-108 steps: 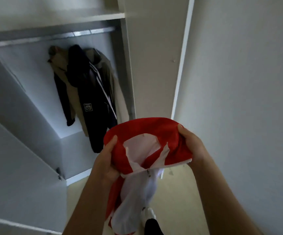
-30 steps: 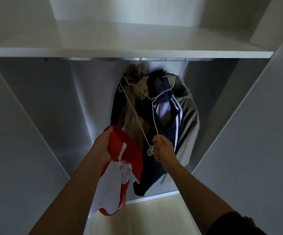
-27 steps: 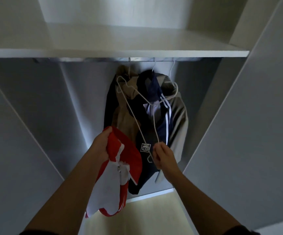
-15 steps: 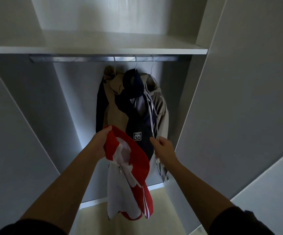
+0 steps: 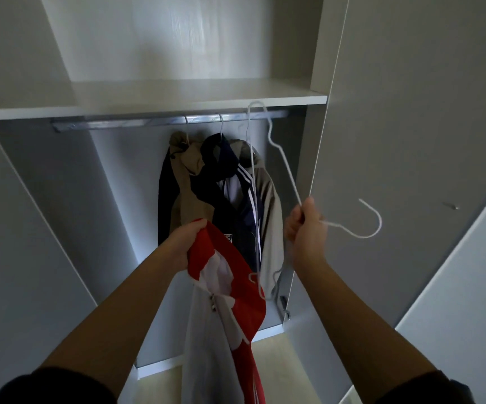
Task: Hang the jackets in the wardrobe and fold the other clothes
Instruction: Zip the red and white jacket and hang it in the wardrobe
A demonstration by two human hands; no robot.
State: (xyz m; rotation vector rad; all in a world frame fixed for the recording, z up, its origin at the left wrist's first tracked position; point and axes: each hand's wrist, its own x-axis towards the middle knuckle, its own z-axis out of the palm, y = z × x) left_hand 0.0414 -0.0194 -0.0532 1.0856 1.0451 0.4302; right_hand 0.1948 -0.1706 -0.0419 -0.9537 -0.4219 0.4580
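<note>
Right hand grips the thin white wire hanger near the wardrobe's right edge, and left hand clutches the red-and-white zip jacket by the collar below the metal rail; I'd thread one hanger arm into a shoulder first.

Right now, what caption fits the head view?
Left hand holds red-and-white jacket; right hand grips white hanger at open wardrobe.

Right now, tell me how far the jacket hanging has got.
Done: several jackets hang on the rail. In hand: the left hand grips the red-and-white jacket, the right hand holds a white wire hanger, off the rail. Left: dress the hanger, hook it up. No folding is visible.
</note>
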